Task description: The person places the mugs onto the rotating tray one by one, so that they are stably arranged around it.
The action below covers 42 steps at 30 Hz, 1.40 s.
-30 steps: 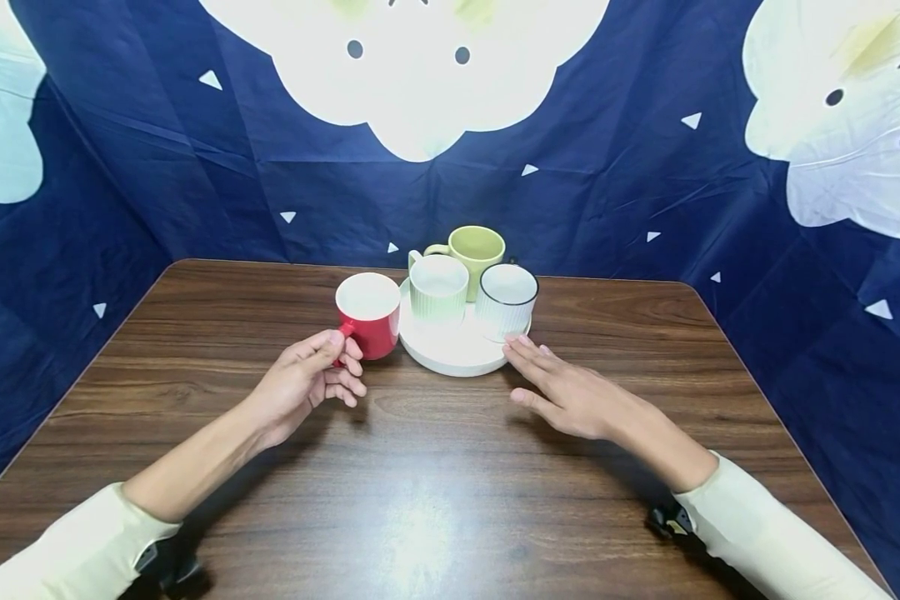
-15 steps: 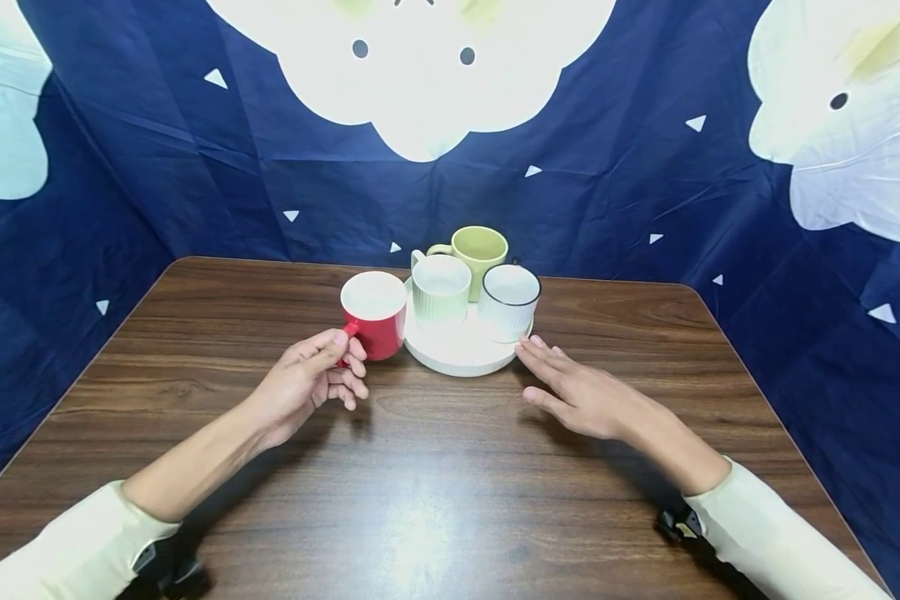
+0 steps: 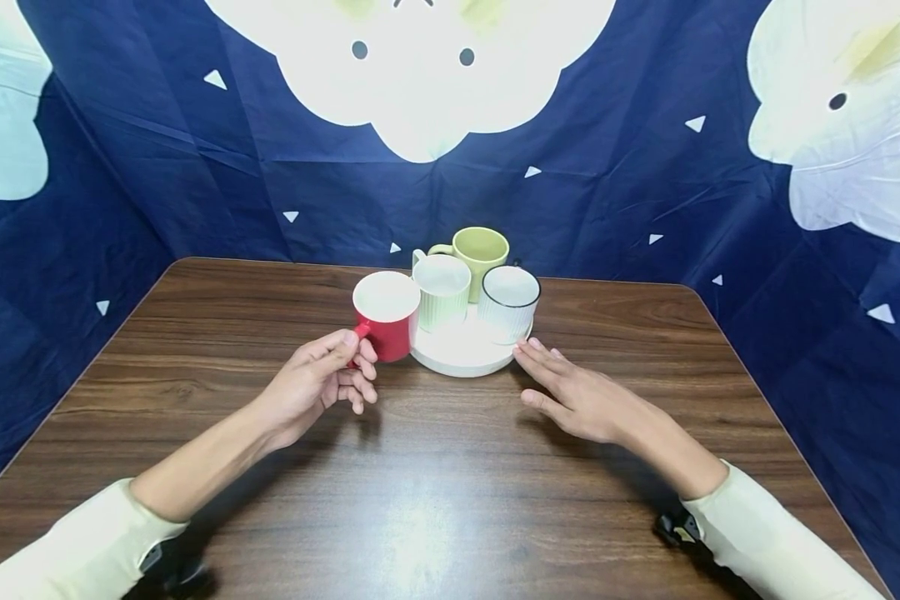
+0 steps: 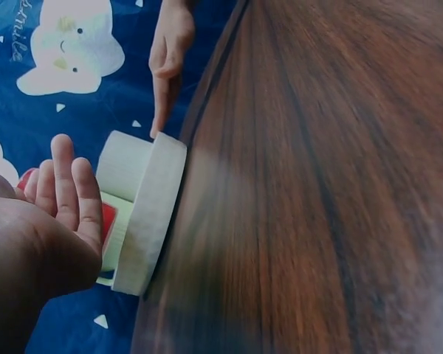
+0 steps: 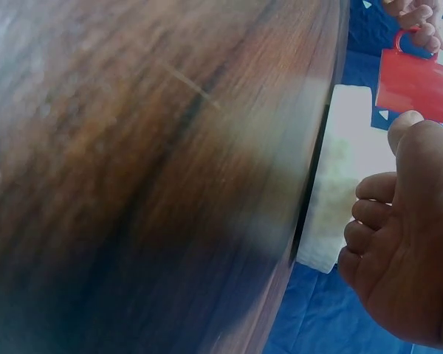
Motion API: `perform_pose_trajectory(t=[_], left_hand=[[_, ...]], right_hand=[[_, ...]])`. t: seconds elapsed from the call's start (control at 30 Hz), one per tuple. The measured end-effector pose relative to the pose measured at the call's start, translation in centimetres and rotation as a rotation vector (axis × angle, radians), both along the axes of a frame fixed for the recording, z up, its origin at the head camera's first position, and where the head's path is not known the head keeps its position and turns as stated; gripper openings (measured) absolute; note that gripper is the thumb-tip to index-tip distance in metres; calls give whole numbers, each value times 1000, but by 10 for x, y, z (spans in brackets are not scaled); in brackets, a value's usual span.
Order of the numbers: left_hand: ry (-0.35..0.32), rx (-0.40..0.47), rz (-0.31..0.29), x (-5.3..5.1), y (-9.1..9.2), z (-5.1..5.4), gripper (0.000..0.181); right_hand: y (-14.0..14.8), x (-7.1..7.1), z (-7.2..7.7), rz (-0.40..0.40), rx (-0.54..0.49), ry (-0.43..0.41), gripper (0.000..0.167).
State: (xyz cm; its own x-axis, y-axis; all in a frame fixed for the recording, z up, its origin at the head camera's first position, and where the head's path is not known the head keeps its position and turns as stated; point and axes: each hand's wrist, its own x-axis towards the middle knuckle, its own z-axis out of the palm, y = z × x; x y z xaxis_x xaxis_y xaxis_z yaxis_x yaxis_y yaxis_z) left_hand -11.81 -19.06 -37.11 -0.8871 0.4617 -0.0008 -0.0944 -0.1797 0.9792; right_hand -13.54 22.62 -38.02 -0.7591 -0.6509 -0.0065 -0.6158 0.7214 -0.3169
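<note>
My left hand [image 3: 330, 375] pinches the handle of a red mug [image 3: 387, 333] with a white inside. In the right wrist view the mug [image 5: 413, 87] hangs above the tabletop, near the white round tray [image 5: 334, 177]. On the tray [image 3: 459, 365] stand a pale green ribbed mug [image 3: 442, 304], a yellow-green mug [image 3: 482, 246] behind it, and a white ribbed mug with a dark rim [image 3: 507, 312]. Fingers of my right hand [image 3: 581, 400] are extended at the tray's right front edge, close to the white mug; whether they touch is unclear.
Everything is on a dark wooden table [image 3: 450, 483], with the tray near its back edge. A blue cloth [image 3: 330, 192] with white cloud shapes hangs behind and at both sides. Dark wrist devices sit below both sleeves.
My left hand has carried the red mug to the right, so it now overlaps the tray's left edge in the head view. The right hand shifted slightly right, then stayed nearly still.
</note>
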Motion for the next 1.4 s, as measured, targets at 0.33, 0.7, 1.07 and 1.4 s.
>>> perform_pose_trajectory(t=[0.33,0.7,1.07,1.4], left_hand=[[0,-10,1,-4,13,4,28],[-25,2,-5,-11,27,1,29],[-62,1,-23,-15,40,0,30],[-76,1,-37,-18,50,0,32]], right_hand=[[0,-1,2,-2,1,-5,67],[0,0,1,-4,1,-14,68],[-3,2,0,8,-2,-30,69],[-5,4,-2,20,-8,-27,69]])
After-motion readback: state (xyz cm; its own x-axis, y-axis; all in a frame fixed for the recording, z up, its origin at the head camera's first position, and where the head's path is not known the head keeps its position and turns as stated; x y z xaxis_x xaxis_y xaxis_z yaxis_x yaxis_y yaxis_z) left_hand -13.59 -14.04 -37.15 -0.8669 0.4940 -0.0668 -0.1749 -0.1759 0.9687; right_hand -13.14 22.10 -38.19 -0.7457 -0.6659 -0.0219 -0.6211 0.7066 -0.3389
